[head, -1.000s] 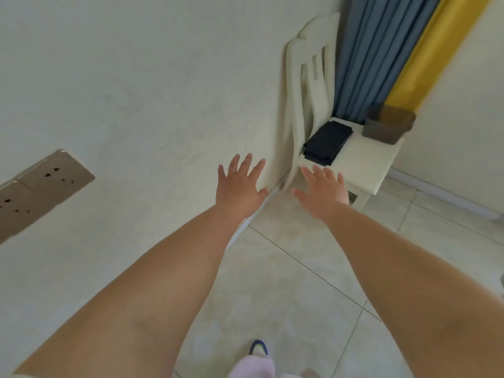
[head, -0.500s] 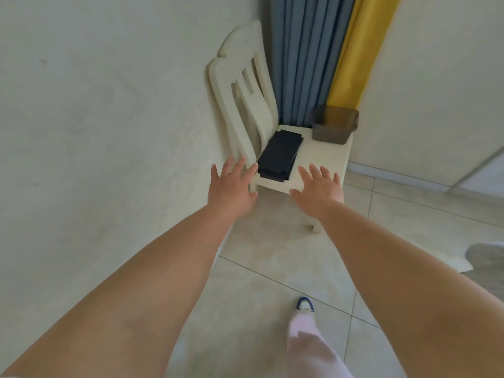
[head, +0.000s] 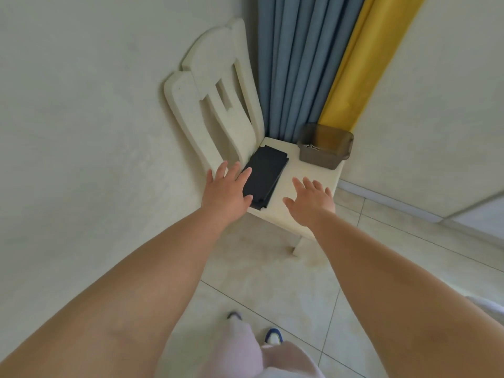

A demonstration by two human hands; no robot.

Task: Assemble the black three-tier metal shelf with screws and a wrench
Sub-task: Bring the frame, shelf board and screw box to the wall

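A pale plastered wall (head: 81, 132) fills the left side, meeting a cream tiled floor (head: 259, 290) below. In the corner hang blue curtains (head: 294, 66) with a yellow curtain (head: 362, 64) beside them. A cream wooden chair (head: 218, 105) stands against the wall, its back toward the corner. On the chair seat lies a stack of black metal shelf panels (head: 266, 174), flat, on the seat's left half. At the seat's far right corner sits a translucent brown plastic container (head: 324, 148) with small metal pieces inside, too small to tell apart. Both bare arms reach forward over the seat. The left hand (head: 226, 189) is spread with straight fingers, overlapping the left edge of the panels; whether it touches them cannot be told. The right hand (head: 311, 200) is spread flat over the bare seat just right of the panels, holding nothing. Blue-and-white shoes (head: 272, 335) show at the bottom.
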